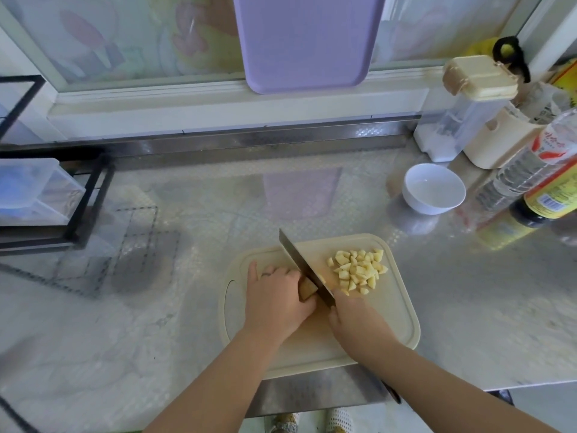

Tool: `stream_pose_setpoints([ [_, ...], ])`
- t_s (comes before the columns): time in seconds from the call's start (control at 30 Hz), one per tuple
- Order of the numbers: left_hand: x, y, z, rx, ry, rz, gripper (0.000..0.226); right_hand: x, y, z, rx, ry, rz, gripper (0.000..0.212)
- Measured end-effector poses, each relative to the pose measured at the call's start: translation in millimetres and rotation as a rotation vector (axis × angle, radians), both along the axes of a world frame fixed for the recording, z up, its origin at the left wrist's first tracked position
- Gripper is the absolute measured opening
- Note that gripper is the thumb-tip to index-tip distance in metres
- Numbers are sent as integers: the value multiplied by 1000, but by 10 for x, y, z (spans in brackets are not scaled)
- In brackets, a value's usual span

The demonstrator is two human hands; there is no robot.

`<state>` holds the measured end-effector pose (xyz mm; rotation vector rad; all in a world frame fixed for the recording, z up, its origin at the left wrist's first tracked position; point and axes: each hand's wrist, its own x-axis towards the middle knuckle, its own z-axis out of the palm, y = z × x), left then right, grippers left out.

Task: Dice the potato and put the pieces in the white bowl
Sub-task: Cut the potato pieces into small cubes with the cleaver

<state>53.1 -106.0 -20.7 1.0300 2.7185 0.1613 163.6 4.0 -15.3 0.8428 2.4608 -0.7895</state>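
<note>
While one uncut chunk is under the blade, the items stand as follows.

Board [393,317]: cream plastic, at the near edge of the tabletop [187,214], squarely in front of the person so both hands reach it.

Potato [307,289]: one chunk on the board's left half, touching the knife's left face.

Left hand [274,295]: fingers curled down over the potato and pinning it, fingertips tucked back, most likely to keep them clear of the edge.

Knife [296,257]: broad blade, slanting from the right hand up and away to the left, edge down on the chunk.

Right hand [356,320]: fingers wrapped round the knife handle, which it hides.

Diced pieces [359,270]: pale yellow heap on the board's far right, apart from the blade. It is probably kept there to leave cutting room and sits on the bowl's side of the board.

White bowl [434,189]: upright on the tabletop beyond the board's far right corner, well apart from it, with no pieces in it. The transfer is not yet begun.

Bottles [530,182], lidded container [462,104]: grouped at the right, behind and beside the bowl.

Purple tray [307,42]: propped against the window.

Black rack [46,198]: far left.
</note>
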Motion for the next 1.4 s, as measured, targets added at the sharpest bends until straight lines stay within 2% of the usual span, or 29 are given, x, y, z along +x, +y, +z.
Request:
stream_pose_setpoints([
  [0.17,26,-28,91,-27,12,-148,44,34,49,21,-10,66,12,15],
  [0.37,-44,-471,165,-120,27,-366,43,88,82,113,10,153,129,24],
  [0.5,-62,-620,193,-193,-19,-379,46,91,116,159,-44,192,141,12],
  [0.6,-82,-528,251,-144,-59,-316,50,96,189,232,-72,247,71,18],
  [0.7,-125,-320,274,-83,-108,-294,56,106,310,306,-61,284,5,14],
  [0.83,-147,27,163,-13,-64,-294,49,164,418,319,-85,287,-88,15],
  [1.03,-200,201,41,-66,10,-354,31,243,298,180,-157,253,-246,16],
  [1.17,-170,9,69,-129,41,-413,27,252,192,28,-144,200,-219,17],
  [1.4,-177,-130,119,-218,-24,-479,30,266,279,-90,-17,145,-178,17],
])
